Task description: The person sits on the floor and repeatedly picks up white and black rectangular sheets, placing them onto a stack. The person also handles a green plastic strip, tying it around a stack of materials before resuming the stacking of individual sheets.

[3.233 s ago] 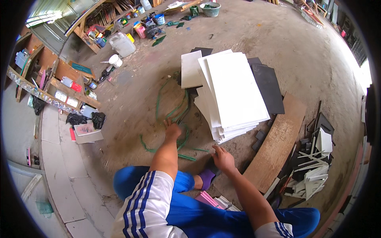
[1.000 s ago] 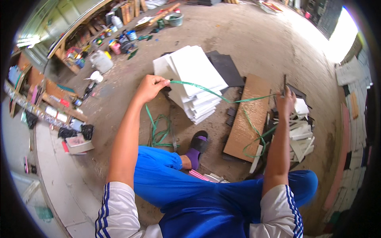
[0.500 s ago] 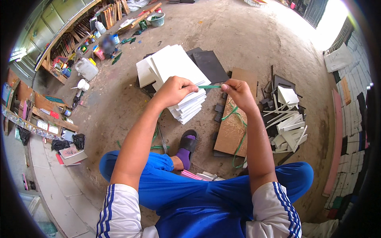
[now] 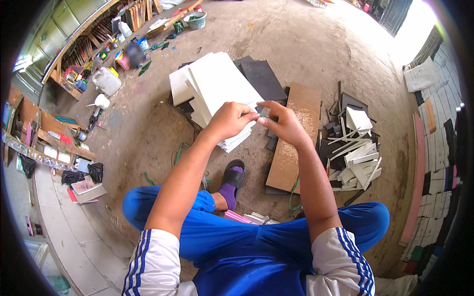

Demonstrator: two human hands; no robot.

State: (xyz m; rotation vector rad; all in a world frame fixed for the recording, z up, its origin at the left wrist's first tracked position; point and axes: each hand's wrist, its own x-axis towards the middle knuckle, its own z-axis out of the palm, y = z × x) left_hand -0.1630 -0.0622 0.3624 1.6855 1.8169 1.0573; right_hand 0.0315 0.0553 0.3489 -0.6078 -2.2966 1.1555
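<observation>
My left hand (image 4: 231,121) and my right hand (image 4: 286,126) are close together in front of me, over the near corner of a stack of white sheets (image 4: 217,79). Between them runs a short length of green plastic string (image 4: 267,117). My left thumb and forefinger pinch it on one side. On the other, my right hand grips it near the thumb, its forefinger raised and slightly blurred. More of the string hangs down by a brown board (image 4: 302,111) on the right, and some lies on the floor near my left forearm. The fingers hide part of the string.
Black sheets (image 4: 266,81) lie beside the white stack. Right of the board is a heap of white and black offcuts (image 4: 359,158). Pink and white strips (image 4: 237,216) rest near my legs. Farther left stand a white jerrycan (image 4: 106,81) and a grey basin (image 4: 195,20).
My hands have come closer together, shortening the string stretched between them. The left hand moved right and slightly down; the right moved left. The loop over the brown board has largely gone from view.
</observation>
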